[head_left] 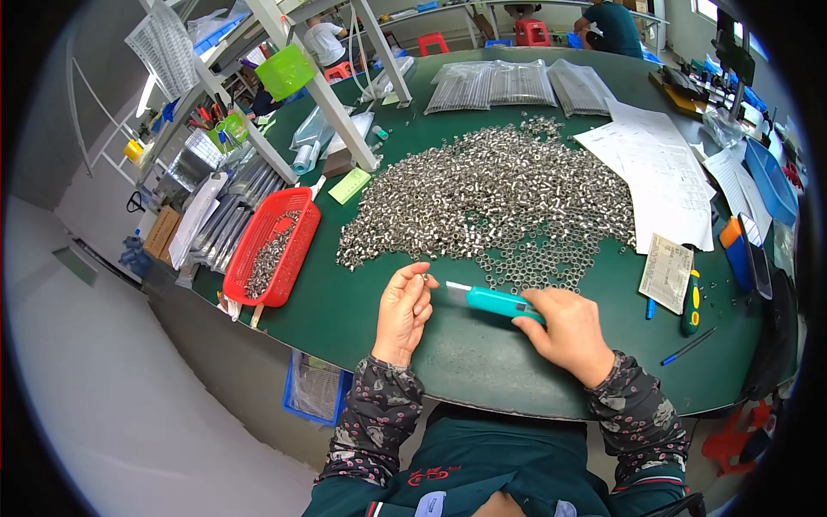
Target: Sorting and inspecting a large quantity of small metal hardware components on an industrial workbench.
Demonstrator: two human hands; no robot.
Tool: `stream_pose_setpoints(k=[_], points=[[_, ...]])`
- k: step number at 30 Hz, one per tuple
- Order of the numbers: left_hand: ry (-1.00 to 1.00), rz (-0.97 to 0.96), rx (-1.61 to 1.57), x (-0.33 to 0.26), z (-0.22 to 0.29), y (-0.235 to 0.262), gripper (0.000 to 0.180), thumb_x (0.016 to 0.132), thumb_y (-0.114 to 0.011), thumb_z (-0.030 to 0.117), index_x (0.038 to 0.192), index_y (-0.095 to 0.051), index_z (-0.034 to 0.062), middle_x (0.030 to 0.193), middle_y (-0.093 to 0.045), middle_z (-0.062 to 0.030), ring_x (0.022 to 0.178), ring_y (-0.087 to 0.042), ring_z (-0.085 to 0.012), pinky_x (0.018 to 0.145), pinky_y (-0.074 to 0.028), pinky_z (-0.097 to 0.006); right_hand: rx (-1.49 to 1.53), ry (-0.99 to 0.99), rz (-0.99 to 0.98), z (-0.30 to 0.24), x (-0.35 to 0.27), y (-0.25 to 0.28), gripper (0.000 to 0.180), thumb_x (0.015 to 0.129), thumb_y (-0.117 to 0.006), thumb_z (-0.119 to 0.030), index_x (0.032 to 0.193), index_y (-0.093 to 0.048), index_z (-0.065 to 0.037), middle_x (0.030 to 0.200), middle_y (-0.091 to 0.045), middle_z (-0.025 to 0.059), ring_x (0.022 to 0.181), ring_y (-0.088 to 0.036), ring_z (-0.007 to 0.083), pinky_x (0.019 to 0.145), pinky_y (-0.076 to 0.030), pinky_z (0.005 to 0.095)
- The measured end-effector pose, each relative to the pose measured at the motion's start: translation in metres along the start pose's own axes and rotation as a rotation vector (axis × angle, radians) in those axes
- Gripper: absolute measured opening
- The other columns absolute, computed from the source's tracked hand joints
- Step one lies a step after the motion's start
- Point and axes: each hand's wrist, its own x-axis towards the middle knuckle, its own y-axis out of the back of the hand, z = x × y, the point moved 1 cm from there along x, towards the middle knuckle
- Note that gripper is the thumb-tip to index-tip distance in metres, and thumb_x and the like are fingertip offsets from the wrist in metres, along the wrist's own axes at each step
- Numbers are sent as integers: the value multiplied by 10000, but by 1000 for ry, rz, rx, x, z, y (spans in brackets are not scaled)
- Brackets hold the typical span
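Note:
My right hand point(573, 332) is wrapped round a teal utility knife point(498, 302), its blade extended and pointing left toward my other hand. Between the fingertips of my left hand point(403, 312) is a small metal ring point(425, 277), partly hidden by the fingers. The blade tip is a short way from those fingers and does not touch them. Just beyond both hands spreads a large heap of small shiny metal rings point(500, 185). Nearest me, some rings point(543, 263) lie in a single layer.
A red basket point(297, 267) with metal pieces stands left on the green table point(482, 366). Bagged rods point(521, 84) lie at the back. Papers point(659, 172), a card point(665, 267), a screwdriver point(691, 303) and a pen point(689, 346) are right. A white shelf post point(332, 108) rises back left.

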Motion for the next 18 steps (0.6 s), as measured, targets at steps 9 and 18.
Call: stream_pose_setpoints(k=[9, 18], points=[[77, -102, -22, 0, -4, 0, 107, 905, -481, 95, 1009, -497, 77, 804, -534, -47, 472, -328, -16, 374, -250, -136, 251, -189, -139, 5, 2, -3, 278, 733, -656, -243, 935, -625, -54, 795, -630, 128, 698, -608, 297, 607, -472, 365], [95, -126, 37, -2, -4, -2, 121, 890, -493, 74, 1012, -500, 76, 748, -535, -37, 468, -325, -13, 371, -243, -136, 255, -215, -192, 8, 0, -7, 262, 756, -621, -305, 895, -629, -82, 766, -626, 113, 684, -597, 306, 597, -455, 403]])
